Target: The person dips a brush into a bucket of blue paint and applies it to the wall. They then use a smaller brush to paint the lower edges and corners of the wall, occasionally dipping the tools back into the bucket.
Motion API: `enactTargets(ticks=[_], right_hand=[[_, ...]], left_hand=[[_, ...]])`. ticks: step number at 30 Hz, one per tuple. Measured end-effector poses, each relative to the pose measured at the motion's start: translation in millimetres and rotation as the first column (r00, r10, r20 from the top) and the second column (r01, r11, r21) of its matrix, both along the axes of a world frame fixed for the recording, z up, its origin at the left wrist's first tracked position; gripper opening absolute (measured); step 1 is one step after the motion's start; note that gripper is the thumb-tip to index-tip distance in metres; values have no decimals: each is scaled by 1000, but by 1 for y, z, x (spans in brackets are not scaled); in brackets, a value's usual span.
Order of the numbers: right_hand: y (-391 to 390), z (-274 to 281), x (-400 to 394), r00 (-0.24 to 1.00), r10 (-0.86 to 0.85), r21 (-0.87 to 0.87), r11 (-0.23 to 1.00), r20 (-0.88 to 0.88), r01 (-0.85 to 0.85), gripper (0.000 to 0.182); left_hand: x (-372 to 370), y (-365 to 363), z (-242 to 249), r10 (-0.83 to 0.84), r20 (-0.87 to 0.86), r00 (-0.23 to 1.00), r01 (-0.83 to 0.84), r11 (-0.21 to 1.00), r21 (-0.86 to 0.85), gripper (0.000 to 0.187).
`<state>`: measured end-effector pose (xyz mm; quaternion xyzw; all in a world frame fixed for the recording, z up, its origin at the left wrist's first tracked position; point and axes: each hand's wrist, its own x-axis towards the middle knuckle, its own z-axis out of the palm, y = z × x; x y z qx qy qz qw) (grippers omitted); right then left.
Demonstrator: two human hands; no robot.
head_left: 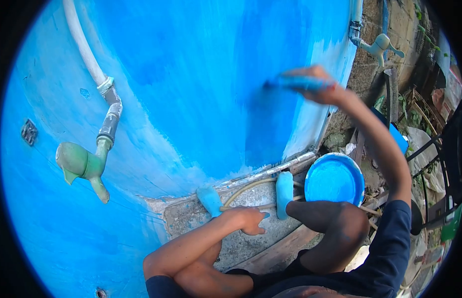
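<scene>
A blue-painted wall [191, 89] fills the upper middle of the head view, with darker wet-looking paint on its right part. My right hand [313, 84], blurred by motion, grips a blue-smeared paintbrush [290, 83]; its dark bristles point left at the wall. My left hand [251, 220] hangs low near my knees, in front of the concrete ledge. Its thumb and a finger with a blue tip stick out apart, and nothing shows in it. A round tub of blue paint [335, 180] stands to the right of my feet.
A green tap [79, 161] on a grey pipe juts from the wall at left; another tap [380, 48] is at upper right. A hose [246, 188] lies by my blue-covered feet. Wooden planks [275, 248] lie in front. Debris and plants line the right side.
</scene>
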<state>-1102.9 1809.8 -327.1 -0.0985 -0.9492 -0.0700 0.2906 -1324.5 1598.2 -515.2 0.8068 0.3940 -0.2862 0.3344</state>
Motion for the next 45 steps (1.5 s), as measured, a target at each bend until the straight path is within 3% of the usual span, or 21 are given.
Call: enactTargets(ticks=[4,7,9,10,11,12,16,20,22,24,26,29,31,32,33,34,35,38,40,42,45], right_hand=[[21,80,22,957,-140,452,857,-255,246,27],[38,100,49,887,-213,483,775,-409,409,27],[23,91,22,732,11,408,837,-681,366,27],[54,68,48,855,-149,546,712,-497,442,29],[58,44,40,870,-20,533,783,-493,320,31],[50,16,36,890,-15,376,903,-455,208,39],[6,-99,33,975,-129,-47,991,-183,123,47],[-12,-99,38,988,-89,-209,971,122,114,49],[5,-59,45,995,-100,-73,992,4,100,45],[24,-10,48,984,-56,331,937,-170,111,35],[21,44,45,906,-146,492,799,-398,345,27],[34,70,51,737,-190,331,802,-649,498,26],[34,69,32,582,-49,264,858,-811,440,27],[64,50,56,763,-147,445,737,-629,509,26],[66,23,48,799,-35,522,740,-600,424,25],[60,-5,38,803,39,389,888,-595,245,27],[52,-42,39,841,-86,390,857,-535,336,32],[20,-141,48,961,-181,-56,983,-211,173,51],[15,-190,57,998,-19,-214,976,63,32,50],[1,-185,58,902,-55,-371,899,428,231,45],[31,-140,65,939,-127,-349,906,320,241,39]], left_hand=[[-4,0,3,22,8,1000,-22,1000,6,73],[-4,0,-3,16,0,1000,-16,1000,2,73],[-3,-1,-1,13,-4,1000,-13,1000,1,73],[-2,-1,4,17,-1,1000,-17,1000,-1,73],[-2,-1,7,22,2,1000,-22,1000,-3,73],[-2,0,8,21,5,1000,-21,1000,3,73],[-4,-2,3,20,12,1000,-20,1000,10,73],[-4,-3,7,23,26,999,-24,1000,19,72],[-3,-1,2,10,9,1000,-11,1000,11,72],[-1,1,1,5,-6,1000,-5,1000,3,72],[0,1,3,12,-33,999,-12,1000,4,72],[0,1,-3,5,-26,1000,-5,1000,3,71],[-1,-1,1,10,-18,1000,-10,1000,-1,71],[-1,-1,2,15,-9,1000,-15,1000,2,71],[-2,-1,2,14,-4,1000,-14,1000,6,71],[-4,-2,0,20,11,1000,-20,999,25,71],[-5,-2,-2,24,27,999,-26,999,45,71],[-6,-3,-3,17,19,1000,-18,999,32,71],[-8,-4,-3,10,12,1000,-10,999,32,71],[-6,0,-5,0,21,1000,-1,999,42,71],[-6,-1,-8,23,30,999,-24,999,23,70]])
